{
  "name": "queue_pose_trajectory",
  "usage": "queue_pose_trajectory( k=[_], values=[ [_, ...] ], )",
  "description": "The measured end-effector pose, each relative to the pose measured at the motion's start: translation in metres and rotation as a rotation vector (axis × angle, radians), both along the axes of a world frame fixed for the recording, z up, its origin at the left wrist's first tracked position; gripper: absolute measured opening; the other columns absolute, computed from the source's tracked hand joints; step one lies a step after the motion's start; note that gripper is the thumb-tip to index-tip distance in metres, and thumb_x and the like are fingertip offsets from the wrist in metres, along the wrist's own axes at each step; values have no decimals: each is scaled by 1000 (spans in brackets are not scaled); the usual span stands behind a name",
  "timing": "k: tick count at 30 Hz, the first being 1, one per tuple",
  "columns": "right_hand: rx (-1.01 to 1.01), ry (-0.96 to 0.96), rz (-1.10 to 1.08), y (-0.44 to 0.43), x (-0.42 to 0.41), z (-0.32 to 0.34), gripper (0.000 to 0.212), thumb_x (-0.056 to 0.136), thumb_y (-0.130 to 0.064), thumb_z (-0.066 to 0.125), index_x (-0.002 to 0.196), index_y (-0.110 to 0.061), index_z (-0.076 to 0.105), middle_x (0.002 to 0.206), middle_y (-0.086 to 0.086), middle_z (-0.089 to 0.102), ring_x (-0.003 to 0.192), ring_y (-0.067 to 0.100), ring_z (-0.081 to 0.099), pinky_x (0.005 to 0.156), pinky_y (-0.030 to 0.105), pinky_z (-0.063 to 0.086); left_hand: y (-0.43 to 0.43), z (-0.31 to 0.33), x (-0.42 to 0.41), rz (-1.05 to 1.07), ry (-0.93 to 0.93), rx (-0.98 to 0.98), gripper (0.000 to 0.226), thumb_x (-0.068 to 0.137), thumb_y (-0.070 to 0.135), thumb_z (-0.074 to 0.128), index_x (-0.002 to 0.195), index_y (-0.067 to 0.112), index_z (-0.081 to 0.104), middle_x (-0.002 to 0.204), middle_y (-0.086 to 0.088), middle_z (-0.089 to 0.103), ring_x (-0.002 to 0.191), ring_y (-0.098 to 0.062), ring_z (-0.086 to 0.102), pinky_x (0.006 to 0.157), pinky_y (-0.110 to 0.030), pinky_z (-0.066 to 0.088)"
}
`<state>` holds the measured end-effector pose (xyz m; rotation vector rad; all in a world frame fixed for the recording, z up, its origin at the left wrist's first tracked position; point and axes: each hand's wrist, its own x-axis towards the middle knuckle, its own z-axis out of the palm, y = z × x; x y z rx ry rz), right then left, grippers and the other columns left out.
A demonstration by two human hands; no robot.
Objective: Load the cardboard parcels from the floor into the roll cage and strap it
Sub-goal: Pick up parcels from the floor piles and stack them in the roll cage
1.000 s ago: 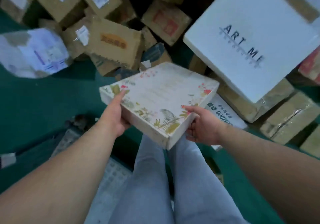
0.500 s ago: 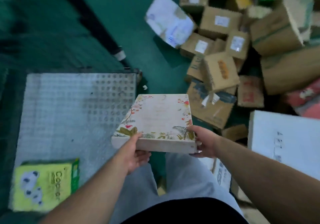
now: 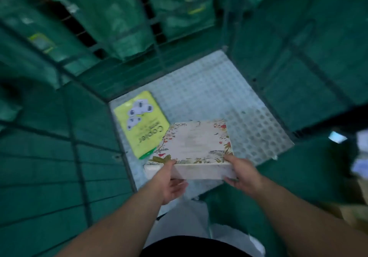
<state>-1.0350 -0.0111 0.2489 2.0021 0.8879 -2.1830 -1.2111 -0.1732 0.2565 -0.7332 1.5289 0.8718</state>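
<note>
The roll cage [image 3: 59, 157], w/ green mesh walls on left, back & right, is seen from above, near side open. Green sacks [image 3: 119, 28] w/ yellow tags are stacked just behind the back wall. The cage's base plate [image 3: 209, 89], grey & perforated, is largely uncovered. A flat floral box [image 3: 197, 143], white w/ leaf & flower print round the border, is held roughly level over the near edge of the plate, approx. centre-front; whether it touches the plate can't be told. In view its far-left corner overlaps a yellow-green pack [image 3: 139, 125] marked "Copier", which is laid flat on the plate by the left wall. The box is clamped at both near corners: left grip [image 3: 169, 183] w/ thumb on top & fingers curled beneath, right grip [image 3: 243, 175] likewise, thumb on the lid, fingers under. Blurred parcels [image 3: 358, 157] are seen outside the cage, far right.
</note>
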Motion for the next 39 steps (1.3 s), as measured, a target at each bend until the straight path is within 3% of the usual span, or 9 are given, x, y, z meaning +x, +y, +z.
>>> queue_pose_trajectory(
  k=[3, 5, 8, 11, 14, 19, 24, 32, 39],
  values=[
    [45, 75, 149, -4, -91, 8, 42, 89, -34, 77, 121, -12, 62, 118, 11, 65, 99, 25, 65, 61, 32, 58, -31, 9, -61, 179, 46, 51, 69, 92, 60, 63, 130, 3, 55, 114, -19, 70, 92, -33, 72, 67, -39, 60],
    [70, 132, 202, -7, -141, 9, 49, 92, -34, 74, 133, -13, 57, 129, 10, 63, 103, 24, 65, 62, 32, 59, -50, 17, -91, 224, 49, 107, 71, 93, 64, 59, 134, 8, 50, 125, -15, 66, 103, -37, 70, 76, -47, 59],
    [80, 136, 276, -21, -188, 12, 69, 94, -43, 68, 152, -24, 35, 144, 2, 47, 124, 26, 53, 86, 45, 59, -76, 20, -123, 145, 59, 97, 63, 93, 73, 48, 139, 30, 39, 143, -12, 55, 112, -41, 64, 96, -57, 52],
    [60, 82, 408, -44, -195, 21, 46, 100, -38, 60, 140, -18, 50, 119, 1, 54, 113, 22, 53, 87, 42, 52, -91, 11, -133, -5, 70, -12, 77, 95, 64, 48, 153, 13, 39, 134, -8, 61, 112, -33, 62, 105, -53, 47],
    [14, 67, 449, -63, -172, 24, 31, 103, -32, 55, 129, -15, 58, 111, 3, 62, 100, 21, 62, 79, 34, 51, -83, 8, -118, -138, 107, -43, 53, 100, 51, 49, 136, 12, 57, 118, -6, 68, 106, -26, 65, 99, -45, 50],
    [-22, -8, 360, -66, -100, 21, 26, 103, -32, 52, 120, -15, 60, 114, 6, 68, 100, 21, 66, 80, 33, 49, -38, 9, -66, -337, 114, -20, 23, 94, 27, 54, 104, 10, 66, 108, -7, 73, 91, -25, 69, 80, -34, 52],
    [-33, -22, 123, -46, 1, 28, 31, 103, -33, 50, 127, -14, 55, 117, 3, 67, 103, 18, 64, 84, 34, 46, 33, 11, 3, -613, 128, 62, 10, 91, 24, 55, 85, 17, 59, 91, -6, 70, 75, -24, 63, 70, -29, 44],
    [66, -33, -411, -40, 210, 61, 17, 101, -31, 52, 114, -21, 58, 102, 4, 67, 82, 17, 59, 69, 27, 40, 137, 29, 186, -1108, 210, 211, 15, 100, 23, 47, 94, 17, 58, 90, -4, 67, 76, -22, 60, 69, -30, 41],
    [120, -141, -786, -85, 402, 66, 20, 101, -28, 50, 114, -16, 58, 93, 4, 65, 70, 16, 56, 62, 25, 35, 158, 38, 407, -1502, 172, 319, 13, 96, 25, 51, 97, 18, 62, 88, -3, 70, 72, -20, 62, 66, -31, 44]
  ],
)
